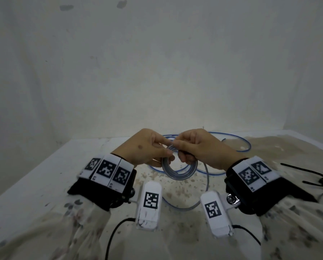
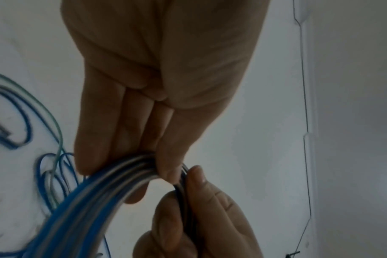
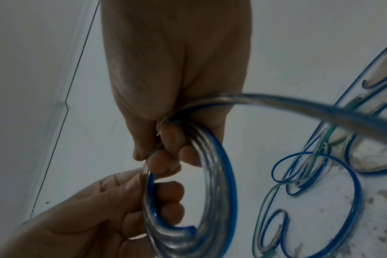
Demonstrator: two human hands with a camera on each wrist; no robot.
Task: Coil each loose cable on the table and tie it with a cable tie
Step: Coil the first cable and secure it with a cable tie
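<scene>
A small coil of clear-and-blue cable [image 1: 179,170] hangs above the table between both hands. My left hand [image 1: 168,152] pinches the coil's upper left side; in the left wrist view its fingers [image 2: 88,157] and thumb clamp the bundled strands [image 2: 95,200]. My right hand [image 1: 183,153] curls round the coil's top right, its fingers [image 3: 166,139] wrapped over the turns [image 3: 223,183]. A free tail of the cable [image 1: 206,182] droops from the coil to the table. A dark strand shows between the right fingers; I cannot tell whether it is a tie.
More loose blue cables [image 1: 237,139] lie in loops on the stained white table [image 1: 44,175] behind the hands, seen also as loose loops [image 3: 320,174] in the right wrist view. Black cable ties [image 1: 306,172] lie at the right. A wall stands close behind.
</scene>
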